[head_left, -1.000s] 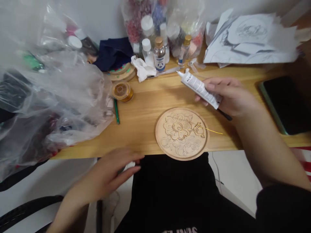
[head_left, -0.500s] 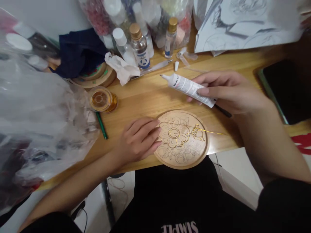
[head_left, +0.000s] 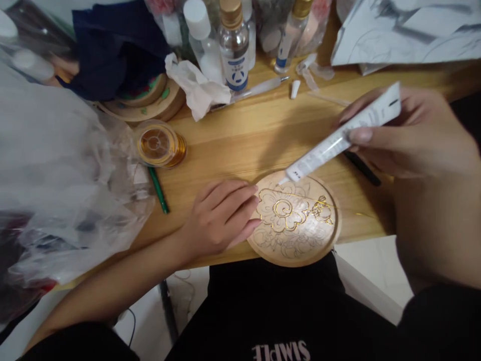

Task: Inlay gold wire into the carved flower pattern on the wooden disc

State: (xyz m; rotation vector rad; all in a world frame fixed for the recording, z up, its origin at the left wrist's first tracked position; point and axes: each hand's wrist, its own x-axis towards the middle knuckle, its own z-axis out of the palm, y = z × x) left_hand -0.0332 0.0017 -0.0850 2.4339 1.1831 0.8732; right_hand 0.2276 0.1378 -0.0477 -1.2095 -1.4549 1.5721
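A round wooden board (head_left: pixel 296 245) with a pencilled flower design and gold wire outlines lies at the table's front edge. My left hand (head_left: pixel 225 215) rests against its left rim, fingers bent and close together; whatever the fingertips pinch, if anything, is too small to make out. Between the thumb and fingers of my right hand (head_left: pixel 398 133) is a white tube (head_left: pixel 330 148). It slants down to the left, its nozzle over the upper part of the board. A gold wire strand runs across the board and past its right side.
A spool of gold wire (head_left: pixel 160 145) and a green pencil (head_left: pixel 158 190) lie left of the board. Behind are bottles (head_left: pixel 235 55), crumpled tissue (head_left: pixel 199 90), a pen (head_left: pixel 259 89) and a small white cap (head_left: pixel 295 89). Plastic bags (head_left: pixel 67 175) fill the left; drawn sheets (head_left: pixel 409 37) lie back right.
My right hand has turned the tube, so its nozzle now points down over the board instead of up and left above the table. The view has shifted a little; my left hand stays at the rim.
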